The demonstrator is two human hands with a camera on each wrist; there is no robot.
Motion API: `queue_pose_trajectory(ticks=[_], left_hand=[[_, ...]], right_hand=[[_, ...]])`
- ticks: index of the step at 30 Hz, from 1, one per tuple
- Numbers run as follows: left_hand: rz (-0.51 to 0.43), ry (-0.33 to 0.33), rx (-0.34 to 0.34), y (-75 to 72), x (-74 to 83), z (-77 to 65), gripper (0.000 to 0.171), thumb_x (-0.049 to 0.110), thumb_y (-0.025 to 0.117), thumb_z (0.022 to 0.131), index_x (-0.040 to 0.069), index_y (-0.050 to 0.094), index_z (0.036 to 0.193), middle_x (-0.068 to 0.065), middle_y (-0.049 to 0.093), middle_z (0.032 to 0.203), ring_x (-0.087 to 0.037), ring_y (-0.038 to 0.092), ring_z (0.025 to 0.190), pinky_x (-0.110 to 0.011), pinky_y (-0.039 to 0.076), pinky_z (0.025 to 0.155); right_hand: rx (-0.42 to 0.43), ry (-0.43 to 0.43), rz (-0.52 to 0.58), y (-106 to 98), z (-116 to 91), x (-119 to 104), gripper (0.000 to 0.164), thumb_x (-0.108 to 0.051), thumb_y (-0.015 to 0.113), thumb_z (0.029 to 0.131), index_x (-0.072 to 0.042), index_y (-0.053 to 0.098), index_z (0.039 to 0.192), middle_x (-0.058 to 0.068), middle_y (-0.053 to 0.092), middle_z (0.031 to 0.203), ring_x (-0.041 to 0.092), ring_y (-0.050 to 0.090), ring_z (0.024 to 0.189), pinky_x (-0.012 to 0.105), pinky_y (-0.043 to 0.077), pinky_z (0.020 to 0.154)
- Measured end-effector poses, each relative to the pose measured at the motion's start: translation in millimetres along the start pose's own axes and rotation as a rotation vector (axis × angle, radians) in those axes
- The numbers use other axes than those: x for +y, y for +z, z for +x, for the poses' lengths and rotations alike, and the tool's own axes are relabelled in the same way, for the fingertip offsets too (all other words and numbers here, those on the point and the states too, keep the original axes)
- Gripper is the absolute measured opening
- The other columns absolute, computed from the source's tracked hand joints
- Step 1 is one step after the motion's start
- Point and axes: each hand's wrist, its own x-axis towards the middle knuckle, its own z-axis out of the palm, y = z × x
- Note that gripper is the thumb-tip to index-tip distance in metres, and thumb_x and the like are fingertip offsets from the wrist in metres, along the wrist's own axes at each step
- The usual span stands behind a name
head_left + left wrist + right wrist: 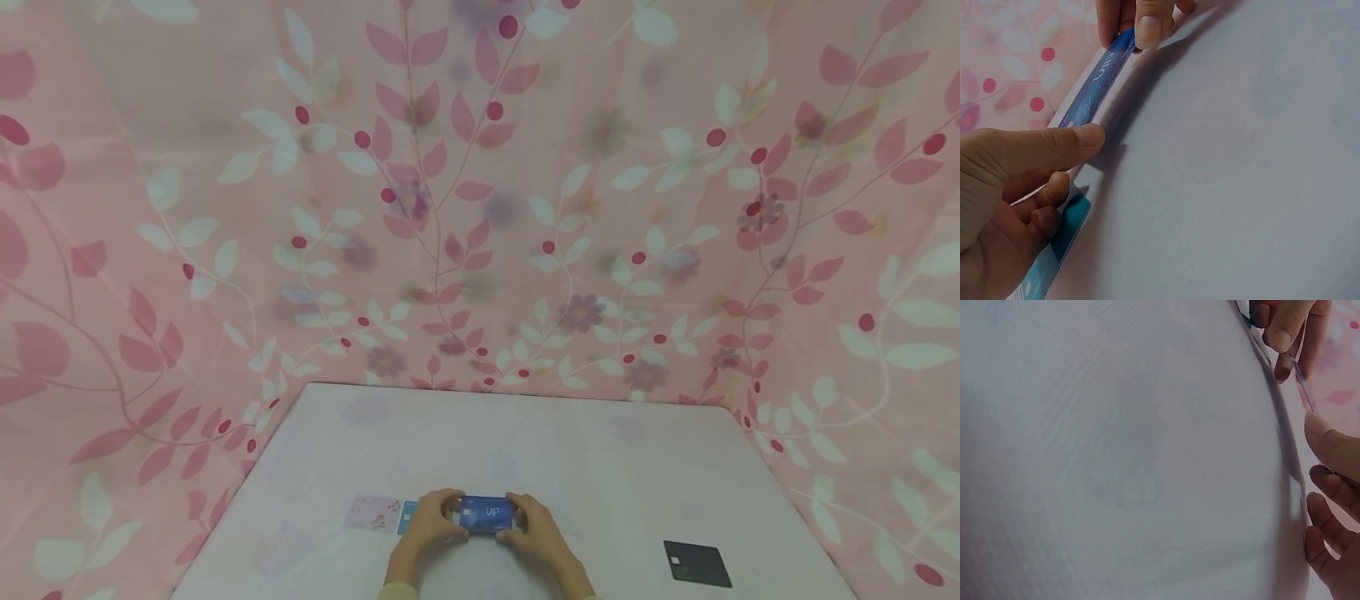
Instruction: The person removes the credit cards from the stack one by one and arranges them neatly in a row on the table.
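Left hand [427, 527]: pinches blue card [486, 518], left end.
Right hand [542, 530]: pinches blue card, right end.
Teal card [406, 517]: left of blue card.

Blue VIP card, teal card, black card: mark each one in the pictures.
Blue VIP card [487, 516], head view: middle of its printed face.
Teal card [1060, 244], left wrist view: middle of its uncovered part.
Black card [698, 564], head view: middle of its dark face.

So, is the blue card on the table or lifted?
Lifted: left hand and right hand hold the blue card, clear of its shadow on the table.
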Motion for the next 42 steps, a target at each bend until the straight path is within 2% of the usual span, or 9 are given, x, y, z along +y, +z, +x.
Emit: queue_pose_trajectory(ticks=[6, 16, 26, 42], left_hand=[[-0.041, 0.003, -0.006, -0.5, -3.1, -1.2, 0.061, 0.001, 0.081, 0.059, -0.006, 0.06, 0.116, -0.013, 0.069, 0.095, -0.009, 0.051, 0.058, -0.022, 0.042, 0.053], [-0.091, -0.013, -0.008, -1.7, -5.8, -1.6, 0.061, -0.002, 0.08, 0.059, -0.008, 0.058, 0.116, -0.013, 0.067, 0.097, -0.012, 0.055, 0.064, -0.022, 0.046, 0.057], [-0.135, 0.002, -0.012, -3.1, -9.4, -1.7, 0.063, -0.007, 0.079, 0.058, -0.01, 0.057, 0.116, -0.012, 0.066, 0.096, -0.014, 0.057, 0.069, -0.022, 0.049, 0.059], [-0.078, -0.003, 0.002, -5.2, -10.8, -3.8, 0.06, -0.004, 0.08, 0.056, -0.005, 0.06, 0.113, -0.004, 0.065, 0.089, -0.011, 0.058, 0.068, -0.023, 0.049, 0.062]], right_hand=[[0.002, -0.017, -0.007, 1.4, 1.8, 0.5, 0.063, -0.026, 0.077, 0.075, 0.006, 0.053, 0.124, 0.011, 0.062, 0.106, 0.026, 0.059, 0.093, 0.04, 0.05, 0.083], [-0.001, 0.002, -0.025, 4.9, 4.1, -0.9, 0.063, -0.025, 0.078, 0.074, 0.006, 0.054, 0.124, 0.012, 0.062, 0.107, 0.022, 0.058, 0.091, 0.04, 0.049, 0.082], [-0.008, -0.008, -0.034, 7.3, 6.0, -0.5, 0.063, -0.025, 0.078, 0.074, 0.005, 0.053, 0.123, 0.005, 0.06, 0.1, 0.015, 0.054, 0.084, 0.032, 0.049, 0.076], [-0.024, -0.036, -0.039, 9.5, 6.2, -4.2, 0.063, -0.023, 0.077, 0.074, 0.008, 0.052, 0.123, 0.002, 0.057, 0.095, 0.011, 0.051, 0.081, 0.027, 0.048, 0.073]])
